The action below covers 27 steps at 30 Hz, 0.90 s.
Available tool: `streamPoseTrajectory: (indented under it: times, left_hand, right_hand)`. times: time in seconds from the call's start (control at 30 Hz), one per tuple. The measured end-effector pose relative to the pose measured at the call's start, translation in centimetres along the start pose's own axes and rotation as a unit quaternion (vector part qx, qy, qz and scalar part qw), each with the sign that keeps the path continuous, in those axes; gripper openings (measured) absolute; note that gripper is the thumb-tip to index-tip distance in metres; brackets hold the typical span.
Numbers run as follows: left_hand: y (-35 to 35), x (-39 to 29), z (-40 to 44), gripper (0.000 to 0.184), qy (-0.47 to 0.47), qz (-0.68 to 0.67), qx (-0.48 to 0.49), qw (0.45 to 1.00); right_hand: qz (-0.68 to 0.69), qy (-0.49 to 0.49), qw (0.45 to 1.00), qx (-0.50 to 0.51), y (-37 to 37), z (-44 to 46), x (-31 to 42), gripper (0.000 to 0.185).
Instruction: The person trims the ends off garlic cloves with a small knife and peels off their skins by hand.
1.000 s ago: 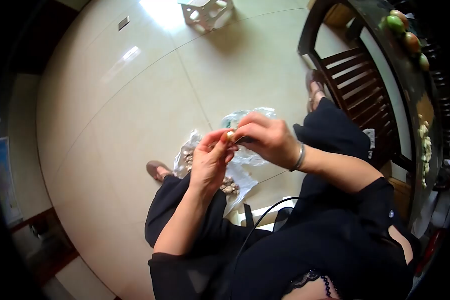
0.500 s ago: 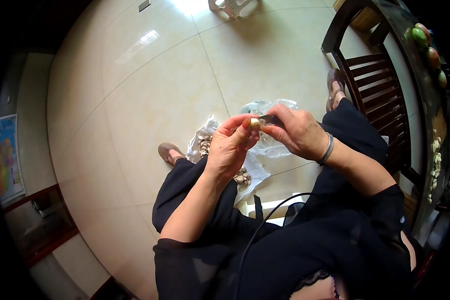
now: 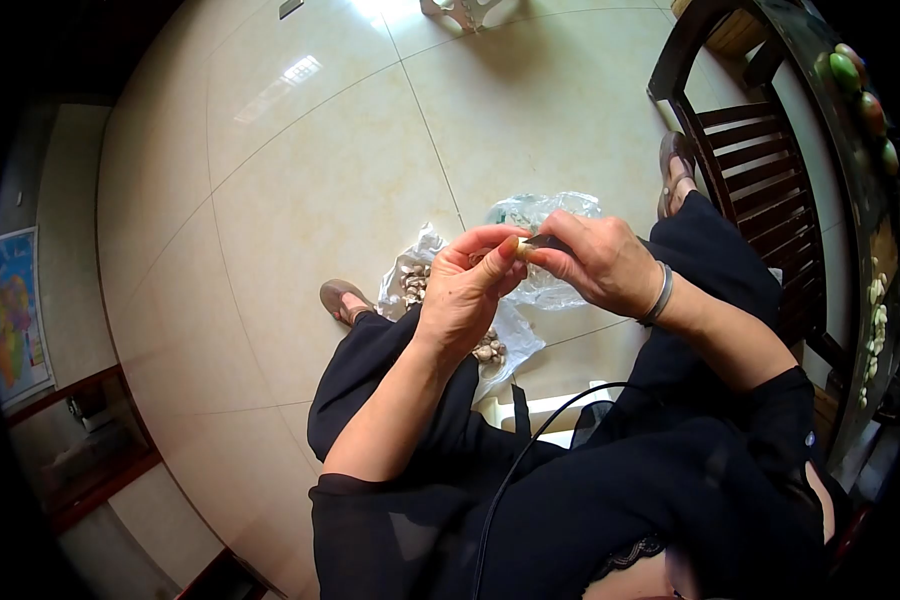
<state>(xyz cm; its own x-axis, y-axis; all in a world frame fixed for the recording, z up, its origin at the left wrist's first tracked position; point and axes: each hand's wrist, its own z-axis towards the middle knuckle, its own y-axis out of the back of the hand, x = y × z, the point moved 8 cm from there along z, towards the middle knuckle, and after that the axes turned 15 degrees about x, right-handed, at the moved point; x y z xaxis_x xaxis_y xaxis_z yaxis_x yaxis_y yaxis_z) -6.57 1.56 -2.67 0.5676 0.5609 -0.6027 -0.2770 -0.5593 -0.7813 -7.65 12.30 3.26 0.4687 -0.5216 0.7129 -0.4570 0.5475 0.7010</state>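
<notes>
My left hand (image 3: 458, 295) pinches a small pale piece (image 3: 523, 250) between thumb and fingertips, which mostly cover it; its kind is hard to make out. Right against it, my right hand (image 3: 602, 262) grips a small knife (image 3: 543, 241) with a dark blade, its thumb close to the piece. Both hands are held up over my lap, nearly touching. Below and behind them on the floor, a white plastic bag (image 3: 518, 345) lies spread open with several small brown-and-white, mushroom-like pieces (image 3: 414, 284) on it. A clear plastic bag (image 3: 555, 292) rests beside it, partly behind my right hand.
A dark wooden chair (image 3: 750, 165) stands at the right beside a table (image 3: 850, 210) bearing mangoes (image 3: 844, 72) and a row of pale pieces (image 3: 874, 330). A light stool (image 3: 462, 12) is at the far edge. A black cable (image 3: 530, 440) crosses my lap.
The pale piece has turned and is more covered by my left fingers and right thumb. The knife stays against it. The whole view has shifted slightly.
</notes>
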Motion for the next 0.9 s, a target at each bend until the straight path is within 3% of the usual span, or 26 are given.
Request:
streamPoseTrajectory:
  times: [0.67, 0.73, 0.9]
  left_hand:
    - [-0.39, -0.3, -0.09, 0.022, 0.019, 0.037, 0.001, 0.999]
    - [-0.47, -0.37, -0.07, 0.022, 0.021, 0.037, 0.003, 0.999]
    - [-0.51, -0.47, 0.06, 0.022, 0.029, 0.048, 0.02, 0.998]
  right_hand:
    - [0.025, 0.02, 0.999, -0.002, 0.21, -0.05, 0.06, 0.029]
    - [0.015, 0.02, 0.999, 0.021, 0.09, 0.01, 0.19, 0.019]
    - [0.009, 0.03, 0.999, 0.027, -0.03, -0.01, 0.3, 0.019]
